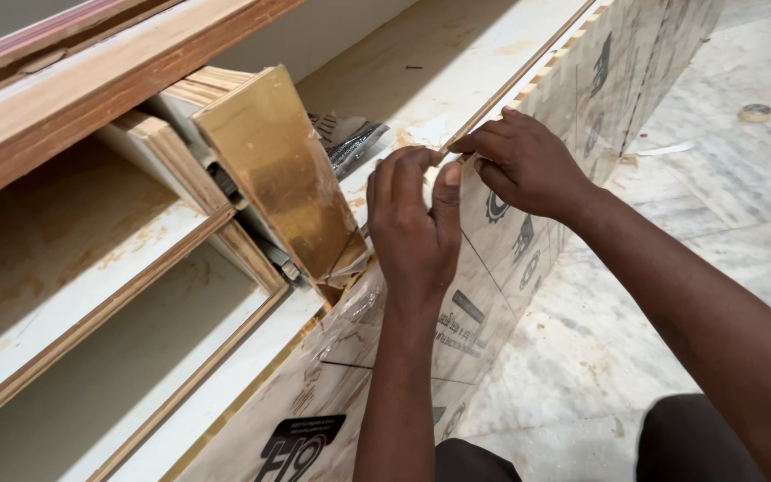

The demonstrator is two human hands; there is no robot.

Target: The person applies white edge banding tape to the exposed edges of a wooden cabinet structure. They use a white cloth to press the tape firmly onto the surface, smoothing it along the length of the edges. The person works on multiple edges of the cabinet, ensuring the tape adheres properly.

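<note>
Two hands meet at the top edge of a cabinet front panel [493,295], which is covered with a pale protective film [573,98] printed with dark marks. The left hand [414,228] comes up from below, fingers curled together, its thumb and fingertips pinching something thin at the panel's upper edge; it looks like a lifted corner of the film, though the pinched bit is too small to tell for certain. The right hand [528,165] reaches in from the right, fingers bent and pressed close, their tips touching the same edge just beside the left thumb. Both hands are closed on that spot, nearly touching each other.

The panel stands upright and runs from the lower left to the upper right, with its layered plywood edge showing along the top. Behind it lies the cabinet top [439,62], a pale dusty board. Just left of the left hand a glossy gold-brown laminate piece [283,178] leans tilted against white-faced boards [162,152]. A crumpled dark-and-white wrapper [345,138] lies on the board behind the laminate piece. At the left an open compartment [118,357] with wood-edged walls shows a white inside. A wooden frame [91,80] runs across the upper left.

To the right is a marble floor [716,178], with a roll of tape [755,112] lying well apart from the hands, and a scrap of white strip [662,149] near the panel's foot.
</note>
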